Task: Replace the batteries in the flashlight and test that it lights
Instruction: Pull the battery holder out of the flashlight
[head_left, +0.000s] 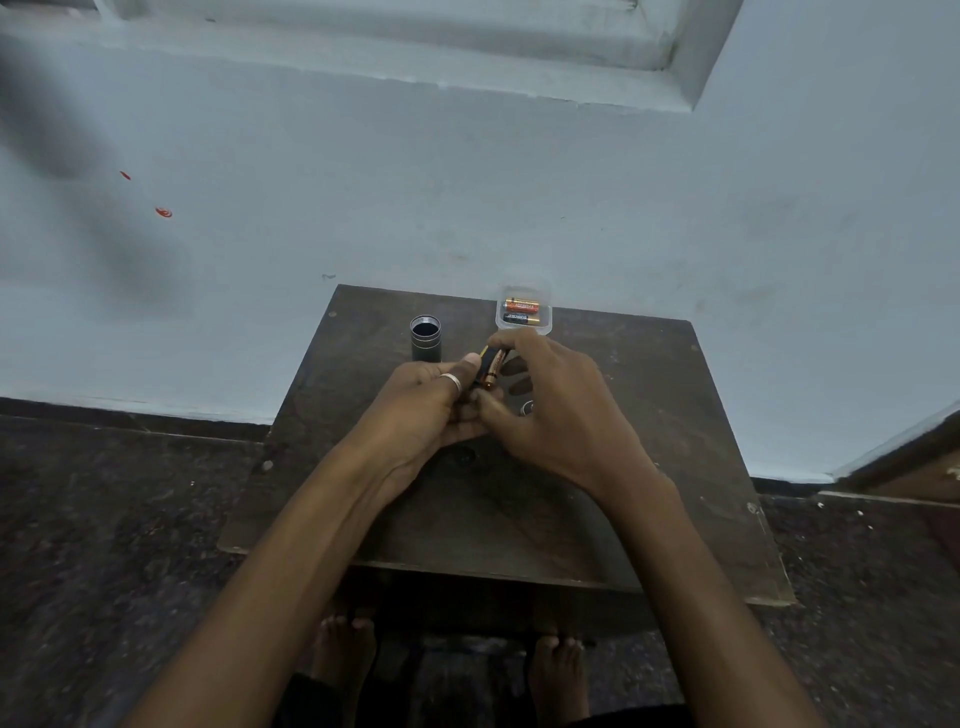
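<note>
Flashlight body (426, 339) stands upright on the dark worktop (675, 415), open end up, at about 11 o'clock from the hands. It is empty as far as I can see, and a bump could knock it over and make it roll off.

Left hand (423, 400) wears a ring, and its fingers are curled around a small dark part I cannot make out. Just beside it, the right hand (550, 410) pinches a gold and black battery (493, 370) with its fingers. The battery could slip out, or go in the wrong way round, and then the light would stay dark.

At 12 o'clock sits a clear little box (523, 313) with two more batteries inside. Old and new ones could get mixed up.
</note>
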